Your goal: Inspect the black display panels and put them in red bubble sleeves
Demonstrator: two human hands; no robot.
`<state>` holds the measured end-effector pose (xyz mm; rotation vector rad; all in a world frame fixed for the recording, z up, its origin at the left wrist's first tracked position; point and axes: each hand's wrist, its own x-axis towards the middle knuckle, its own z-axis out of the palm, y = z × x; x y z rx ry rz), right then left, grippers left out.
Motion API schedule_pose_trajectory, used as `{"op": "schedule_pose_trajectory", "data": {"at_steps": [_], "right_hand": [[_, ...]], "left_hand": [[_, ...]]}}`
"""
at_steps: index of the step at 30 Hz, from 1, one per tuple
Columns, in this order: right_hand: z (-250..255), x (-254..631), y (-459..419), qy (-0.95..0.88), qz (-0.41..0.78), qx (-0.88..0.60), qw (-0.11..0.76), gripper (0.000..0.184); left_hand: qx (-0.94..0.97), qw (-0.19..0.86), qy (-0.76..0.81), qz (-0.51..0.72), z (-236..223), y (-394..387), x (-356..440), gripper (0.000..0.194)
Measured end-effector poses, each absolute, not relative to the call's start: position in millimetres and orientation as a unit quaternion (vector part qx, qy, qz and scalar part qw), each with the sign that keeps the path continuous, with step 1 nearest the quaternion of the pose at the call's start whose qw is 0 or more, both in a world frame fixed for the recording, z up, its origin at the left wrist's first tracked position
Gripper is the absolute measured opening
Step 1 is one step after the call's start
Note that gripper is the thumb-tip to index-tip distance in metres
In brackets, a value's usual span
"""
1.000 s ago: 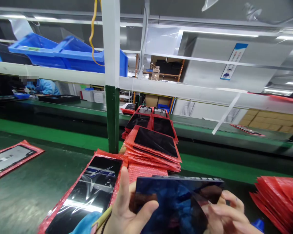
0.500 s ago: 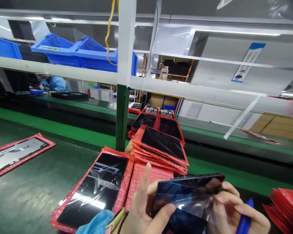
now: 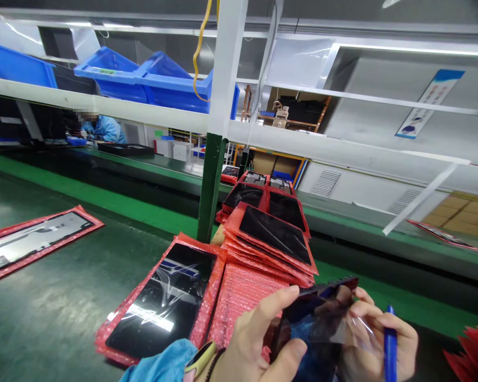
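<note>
My left hand (image 3: 255, 334) is closed around the left side of a dark glossy screen panel (image 3: 308, 323), with its index finger along the upper edge and its thumb over the front. At the panel's right side, my right hand (image 3: 400, 337) has its fingers closed on a clear film (image 3: 362, 331), which stands partly off the glass. A blue pen (image 3: 390, 345) is tucked between the fingers of that same hand. The panel is tilted above the bench, and its lower end runs out of view. Where exactly the right fingertips touch the panel is hard to make out.
Left of my hands, a black screen (image 3: 163, 302) lies on red bubble wrap. Stacked wrapped screens (image 3: 274, 233) stand ahead, beside a green-and-white post (image 3: 213, 185). A silver-backed panel (image 3: 35, 241) lies at left, red wrap (image 3: 472, 353) at right. A person in blue (image 3: 107, 129) sits far off.
My left index finger has come down from pointing upward onto the panel's top edge. The panel has turned to a steeper tilt, and the film is bunched at its right side. The view has shifted left.
</note>
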<state>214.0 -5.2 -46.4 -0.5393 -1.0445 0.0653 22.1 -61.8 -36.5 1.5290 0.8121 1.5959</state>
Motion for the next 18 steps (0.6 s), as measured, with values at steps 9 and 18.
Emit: {"op": "schedule_pose_trajectory", "data": {"at_steps": [9,18], "right_hand": [[-49,213,-4,-0.488,0.048,-0.239,0.838,0.037],[-56,215,-4,-0.463,0.099,-0.258,0.842,0.038]], "left_hand": [[0.588,0.44,0.284,0.616,-44,-61,26,0.059],[0.601,0.34,0.408,0.597,-30,-74,21,0.047]]}}
